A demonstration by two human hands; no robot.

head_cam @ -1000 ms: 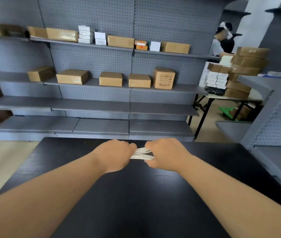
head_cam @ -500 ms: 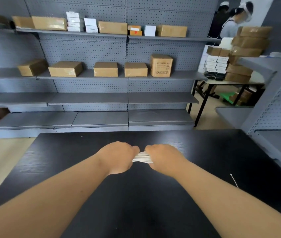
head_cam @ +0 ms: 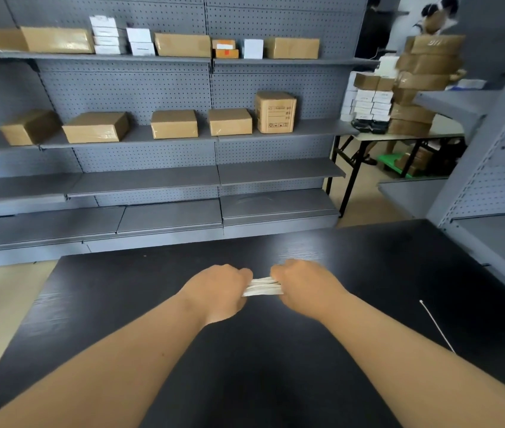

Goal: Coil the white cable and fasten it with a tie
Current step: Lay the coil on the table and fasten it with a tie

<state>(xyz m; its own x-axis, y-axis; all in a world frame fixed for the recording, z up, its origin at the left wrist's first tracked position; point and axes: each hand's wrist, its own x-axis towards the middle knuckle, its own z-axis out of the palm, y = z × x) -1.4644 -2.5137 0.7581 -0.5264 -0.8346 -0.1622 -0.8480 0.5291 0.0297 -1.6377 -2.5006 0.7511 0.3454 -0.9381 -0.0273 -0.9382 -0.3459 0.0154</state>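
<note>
- Across the last second the grip has hardly altered: the left hand [head_cam: 217, 291] and the right hand [head_cam: 303, 285] are both still curled into fists round the white cable [head_cam: 262, 287], with about the same short stretch of it showing between them.
- What has changed is the view. It has dipped and swung, so the tie [head_cam: 436, 325] now shows on the counter [head_cam: 121, 304]; a second ago it was out of sight.
- For the task, I judge the coiling done or nearly so. The cable is gathered into a flat bundle of several strands, and the work of the moment is squeezing or straightening it.
- Fastening has not begun. The tie lies untouched, well apart from the bundle, to the right of the right forearm.
- The bundle sits at the middle of the counter, low over its dark top. Whether it rests on the surface I cannot tell.
- Its long axis runs left to right, roughly along the counter's far edge, with the left end a touch nearer the person. Both ends are buried in the fists, so loops and plugs are hidden.
- The tie is a thin pale strip lying diagonally, far end toward the bundle, near end slipping behind the right forearm.
- One hand would likely have to let go to fetch it, which risks the strands springing loose.
</note>
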